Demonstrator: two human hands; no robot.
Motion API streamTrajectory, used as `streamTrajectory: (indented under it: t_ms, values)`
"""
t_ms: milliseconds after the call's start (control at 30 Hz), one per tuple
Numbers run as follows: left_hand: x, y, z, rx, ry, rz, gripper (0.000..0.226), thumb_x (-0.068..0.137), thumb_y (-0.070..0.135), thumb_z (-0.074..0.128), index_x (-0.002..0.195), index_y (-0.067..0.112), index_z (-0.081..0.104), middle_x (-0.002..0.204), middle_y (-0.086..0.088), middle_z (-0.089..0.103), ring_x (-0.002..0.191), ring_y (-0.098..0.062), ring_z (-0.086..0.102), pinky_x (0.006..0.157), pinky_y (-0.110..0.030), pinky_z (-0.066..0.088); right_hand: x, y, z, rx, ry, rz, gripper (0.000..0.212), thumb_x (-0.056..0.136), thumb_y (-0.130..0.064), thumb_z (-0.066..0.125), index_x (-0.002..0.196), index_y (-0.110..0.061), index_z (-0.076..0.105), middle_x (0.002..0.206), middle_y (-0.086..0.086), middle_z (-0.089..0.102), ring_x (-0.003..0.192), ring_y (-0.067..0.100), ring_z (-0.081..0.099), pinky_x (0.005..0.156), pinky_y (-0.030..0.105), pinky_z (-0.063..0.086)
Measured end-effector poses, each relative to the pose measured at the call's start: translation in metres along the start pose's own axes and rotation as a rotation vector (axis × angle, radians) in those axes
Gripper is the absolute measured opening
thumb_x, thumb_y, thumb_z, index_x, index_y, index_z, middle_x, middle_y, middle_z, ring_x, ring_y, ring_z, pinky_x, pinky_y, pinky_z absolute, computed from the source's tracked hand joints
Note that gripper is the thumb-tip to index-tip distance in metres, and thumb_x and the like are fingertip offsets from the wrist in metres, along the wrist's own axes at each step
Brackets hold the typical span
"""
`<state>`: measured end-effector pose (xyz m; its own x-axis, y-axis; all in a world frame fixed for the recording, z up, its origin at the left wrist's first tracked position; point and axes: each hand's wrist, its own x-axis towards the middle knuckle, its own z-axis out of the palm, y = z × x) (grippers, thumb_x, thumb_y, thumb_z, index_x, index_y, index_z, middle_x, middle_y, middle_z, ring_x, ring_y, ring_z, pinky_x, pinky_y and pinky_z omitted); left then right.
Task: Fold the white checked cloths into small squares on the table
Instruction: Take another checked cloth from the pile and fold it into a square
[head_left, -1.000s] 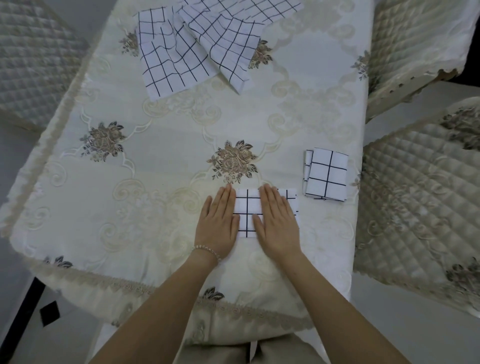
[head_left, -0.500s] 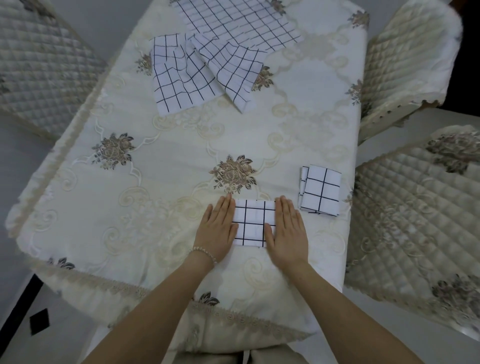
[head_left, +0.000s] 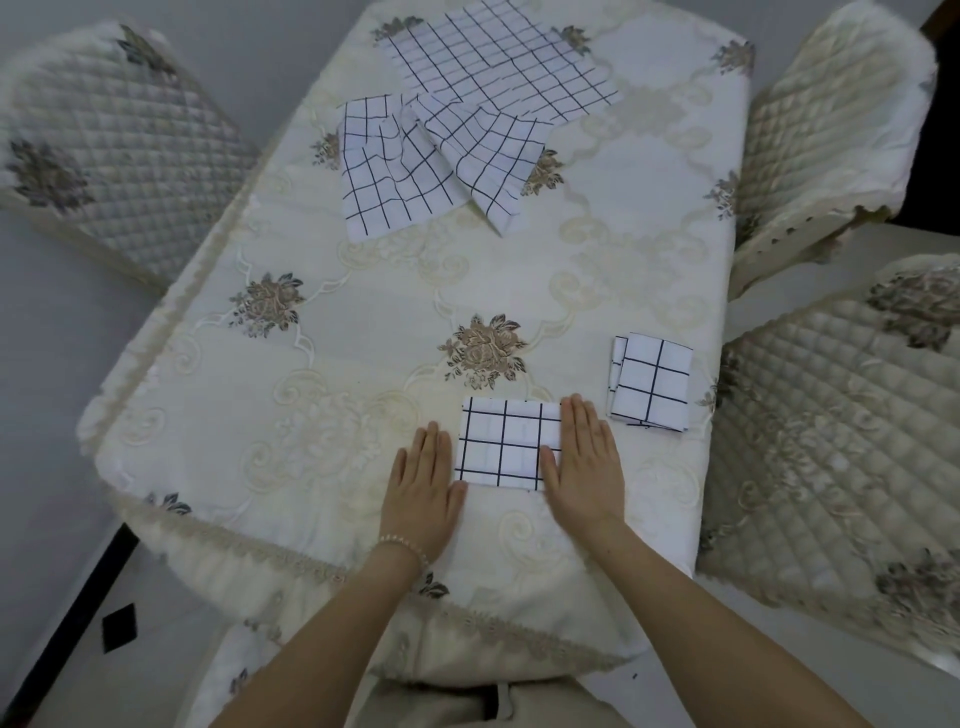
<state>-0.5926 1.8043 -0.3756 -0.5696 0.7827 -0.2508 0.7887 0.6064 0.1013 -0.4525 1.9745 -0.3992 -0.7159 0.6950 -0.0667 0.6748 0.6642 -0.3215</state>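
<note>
A folded white checked cloth (head_left: 506, 444) lies near the table's front edge, a small square with black grid lines. My left hand (head_left: 422, 486) lies flat on the tablecloth just left of it, thumb touching its lower left corner. My right hand (head_left: 584, 460) lies flat with straight fingers over the cloth's right edge. A second folded checked square (head_left: 652, 382) sits to the right, near the table's right edge. At the far end lie three unfolded checked cloths: one on the left (head_left: 392, 166), one in the middle (head_left: 488, 153), and a large one behind (head_left: 501, 60).
The table (head_left: 311, 389) wears a cream embroidered cloth with floral motifs and a lace fringe. Quilted chairs stand at the far left (head_left: 104, 140), far right (head_left: 826, 130) and near right (head_left: 841, 441).
Both hands have slid apart across the folded cloth, the left one off its left edge and the right one to its right edge. The view has pulled back, showing more of the far cloths.
</note>
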Motion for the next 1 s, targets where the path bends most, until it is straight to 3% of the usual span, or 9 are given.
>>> streamTrajectory:
  t_ms: [67, 133, 200, 367, 467, 533, 633, 733, 1000]
  values:
    - [0.000, 0.006, -0.006, -0.070, 0.009, -0.032, 0.064, 0.092, 0.040, 0.024, 0.141, 0.002, 0.038, 0.149, -0.015, 0.035, 0.137, -0.032, 0.033, 0.113, -0.043, 0.029, 0.000, 0.000, 0.000, 0.003, -0.008, 0.003, 0.066, 0.098, -0.043, 0.020, 0.152, -0.007, 0.015, 0.160, 0.006, 0.014, 0.147, 0.015, 0.006, 0.119, 0.032, 0.001]
    - [0.001, 0.018, -0.016, -0.165, 0.047, -0.075, 0.051, 0.088, 0.034, 0.031, 0.124, 0.004, 0.052, 0.126, -0.015, 0.052, 0.116, -0.033, 0.048, 0.098, -0.041, 0.043, 0.000, 0.000, 0.000, 0.010, -0.010, 0.002, 0.066, 0.098, -0.043, 0.020, 0.152, -0.007, 0.015, 0.160, 0.006, 0.013, 0.148, 0.016, 0.007, 0.119, 0.032, 0.001]
    - [0.004, 0.034, -0.025, -0.237, 0.086, -0.124, 0.034, 0.089, 0.026, 0.043, 0.115, 0.005, 0.053, 0.107, -0.013, 0.053, 0.096, -0.028, 0.046, 0.086, -0.035, 0.041, 0.000, 0.000, -0.001, 0.009, -0.011, -0.003, 0.066, 0.098, -0.043, 0.019, 0.152, -0.007, 0.015, 0.160, 0.006, 0.013, 0.148, 0.016, 0.007, 0.119, 0.032, 0.001]
    - [0.020, 0.055, -0.035, -0.675, 0.023, -0.505, 0.042, 0.084, 0.021, 0.064, 0.115, 0.001, 0.046, 0.111, -0.015, 0.050, 0.101, -0.030, 0.049, 0.086, -0.034, 0.040, 0.001, -0.003, -0.003, 0.012, -0.014, -0.002, 0.068, 0.096, -0.043, 0.017, 0.151, -0.004, 0.018, 0.159, 0.009, 0.015, 0.147, 0.018, 0.009, 0.119, 0.032, 0.000]
    - [0.026, 0.051, -0.042, -0.903, -0.070, -0.658, 0.030, 0.083, 0.018, 0.065, 0.104, 0.004, 0.050, 0.097, -0.008, 0.057, 0.087, -0.023, 0.055, 0.070, -0.028, 0.042, 0.002, -0.005, -0.005, -0.003, -0.049, -0.005, 0.071, 0.093, -0.044, 0.010, 0.152, -0.005, 0.014, 0.160, 0.009, 0.012, 0.147, 0.018, 0.005, 0.118, 0.034, -0.003]
    - [0.024, 0.046, -0.044, -0.967, -0.123, -0.651, 0.015, 0.083, 0.016, 0.065, 0.089, 0.008, 0.054, 0.076, -0.001, 0.054, 0.075, -0.019, 0.052, 0.057, -0.026, 0.037, 0.001, -0.007, -0.011, -0.035, -0.018, -0.003, 0.070, 0.092, -0.042, 0.017, 0.151, -0.004, 0.021, 0.158, 0.011, 0.021, 0.147, 0.022, 0.015, 0.117, 0.040, 0.002]
    - [0.014, 0.041, -0.041, -0.958, -0.127, -0.607, 0.017, 0.081, 0.014, 0.063, 0.072, 0.011, 0.050, 0.066, 0.000, 0.048, 0.065, -0.018, 0.046, 0.054, -0.026, 0.033, -0.011, -0.017, -0.016, -0.036, 0.028, -0.110, 0.064, 0.094, -0.038, 0.028, 0.149, -0.005, 0.029, 0.155, 0.010, 0.028, 0.144, 0.024, 0.024, 0.116, 0.043, 0.011]
    - [0.004, 0.039, -0.040, -0.949, -0.056, -0.597, 0.011, 0.082, 0.013, 0.061, 0.078, 0.007, 0.053, 0.071, -0.003, 0.053, 0.065, -0.019, 0.047, 0.057, -0.027, 0.036, -0.034, -0.030, -0.004, 0.002, -0.037, -0.213, 0.061, 0.099, -0.040, 0.024, 0.151, -0.008, 0.024, 0.157, 0.006, 0.022, 0.146, 0.022, 0.020, 0.116, 0.042, 0.012]
    - [-0.005, 0.056, -0.054, -0.949, 0.077, -0.534, 0.008, 0.082, 0.011, 0.060, 0.087, 0.007, 0.055, 0.078, -0.002, 0.057, 0.066, -0.013, 0.049, 0.058, -0.022, 0.040, -0.048, -0.027, 0.008, 0.006, -0.171, -0.207, 0.062, 0.101, -0.045, 0.011, 0.153, -0.011, 0.017, 0.159, 0.005, 0.017, 0.147, 0.022, 0.015, 0.116, 0.040, 0.009]
